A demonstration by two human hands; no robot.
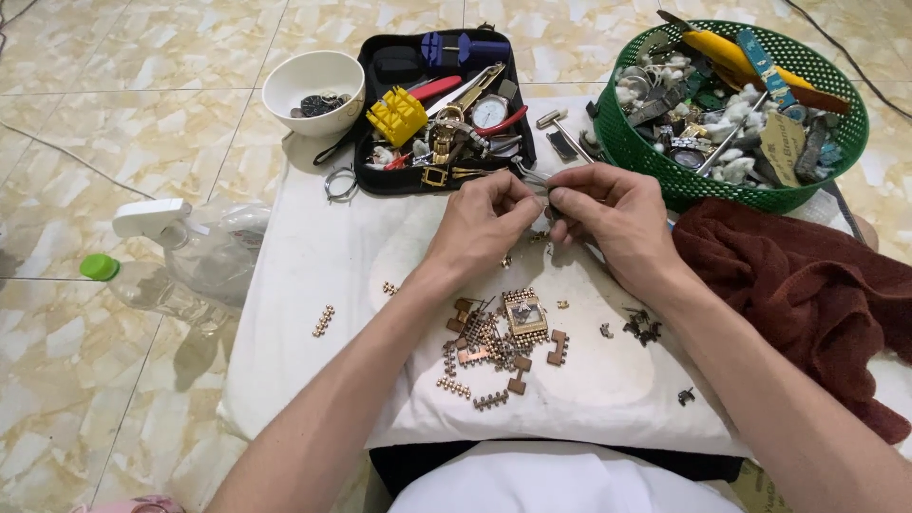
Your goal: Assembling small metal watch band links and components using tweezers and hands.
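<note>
Two hands meet above the white cloth (313, 256): the left hand (484, 223) and right hand (608, 214) both pinch one tiny metal piece (548, 211) between fingertips. It seems light, stiff and slippery; holding its edges looks safest. Loose bracelet links (494, 342) lie just below.

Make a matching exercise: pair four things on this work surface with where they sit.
Things:
1. white ceramic bowl
2. green plastic basket
3. dark red towel
4. square gold-coloured watch case

Places:
A. far right corner
B. below the hands, among loose links
C. far left, beside the black tool tray
D. right edge, under the forearm

Pairs: 1-C, 2-A, 3-D, 4-B
</note>
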